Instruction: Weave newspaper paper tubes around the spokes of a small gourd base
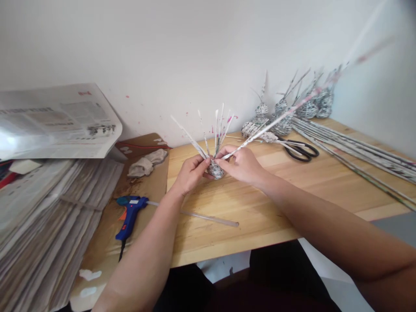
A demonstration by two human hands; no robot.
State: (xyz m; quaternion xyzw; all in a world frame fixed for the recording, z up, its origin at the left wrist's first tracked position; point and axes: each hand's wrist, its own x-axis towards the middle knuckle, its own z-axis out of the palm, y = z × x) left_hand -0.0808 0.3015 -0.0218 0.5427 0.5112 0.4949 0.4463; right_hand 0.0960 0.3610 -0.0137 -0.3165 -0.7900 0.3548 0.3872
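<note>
Between my hands, low over the wooden table, is a small woven newspaper basket (216, 170) with several rolled-paper stakes (217, 130) fanning upward from its rim. My left hand (194, 172) is closed on the left side of the basket, thumb at the rim. My right hand (239, 164) pinches a long rolled newspaper strip (276, 123) at the basket's right rim. That strip slants far up to the right, and its far end is smeared by motion. Fingers partly hide the basket's rim and sides.
A blue glue gun (131, 216) with a clear glue stick (211, 218) lies left of the wooden table (208, 242). Black-handled scissors (302, 151), finished woven pieces (282, 119) and long paper rolls (360, 149) are at the right. Stacked newspapers (61, 216) and a glove (146, 164) are leftward.
</note>
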